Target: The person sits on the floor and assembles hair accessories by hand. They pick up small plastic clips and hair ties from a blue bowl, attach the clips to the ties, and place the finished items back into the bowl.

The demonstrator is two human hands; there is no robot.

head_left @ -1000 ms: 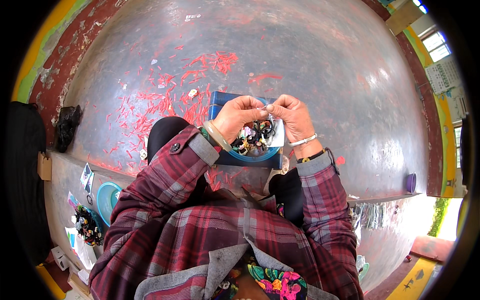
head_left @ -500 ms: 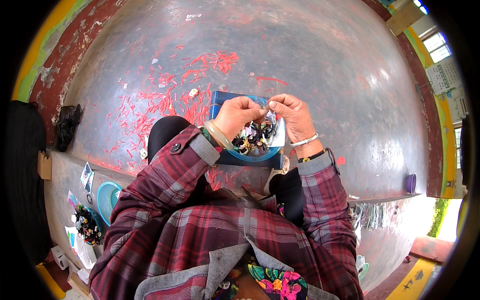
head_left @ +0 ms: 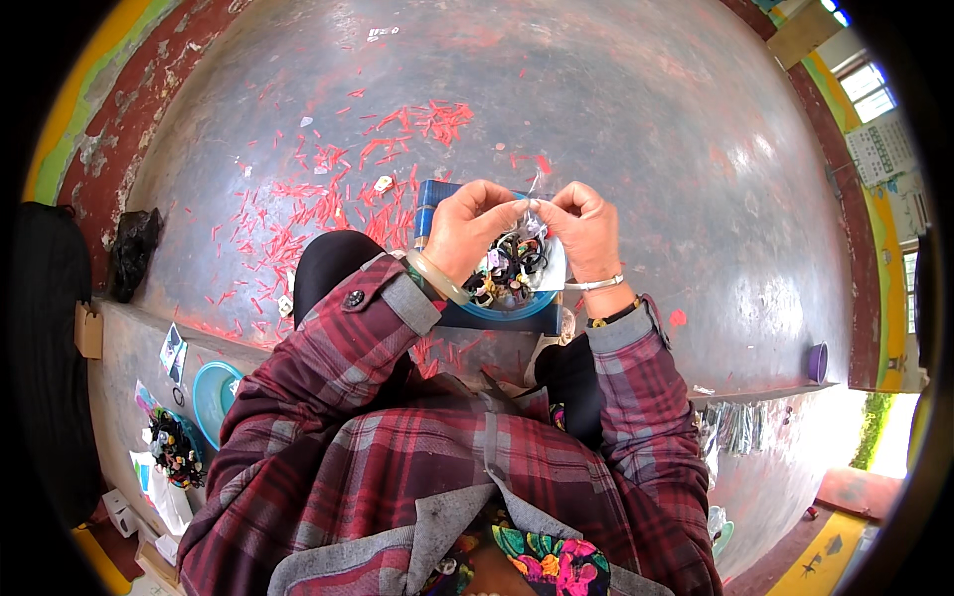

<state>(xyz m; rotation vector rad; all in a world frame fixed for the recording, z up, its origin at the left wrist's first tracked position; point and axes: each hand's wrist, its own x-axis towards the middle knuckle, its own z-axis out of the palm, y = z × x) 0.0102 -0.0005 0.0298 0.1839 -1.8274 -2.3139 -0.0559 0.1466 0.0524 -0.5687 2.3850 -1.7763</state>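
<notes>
My left hand (head_left: 465, 230) and my right hand (head_left: 581, 234) meet above a blue bowl (head_left: 502, 314), thumbs and fingertips pinched together. Between them is a thin, whitish, see-through strip (head_left: 538, 183), apparently plastic, whose tip sticks up past the fingers. Its lower part is hidden by my fingers. Black hair ties (head_left: 509, 266) with small coloured charms fill the bowl, partly covered by my hands. A white sheet (head_left: 556, 266) shows beside them under my right hand. The bowl rests on a dark blue surface (head_left: 429, 204) in front of my knees.
Red paper-like scraps (head_left: 318, 204) litter the grey floor to the left and ahead. At lower left are a turquoise basin (head_left: 211, 405) and another pile of hair ties (head_left: 177, 452). Clear packets (head_left: 740, 429) lie at right, near a purple container (head_left: 817, 364).
My hands have drawn closer together, fingertips now meeting. The see-through piece, spread out before, now appears as a narrow upright strip. The red strip beyond my hands looks shorter.
</notes>
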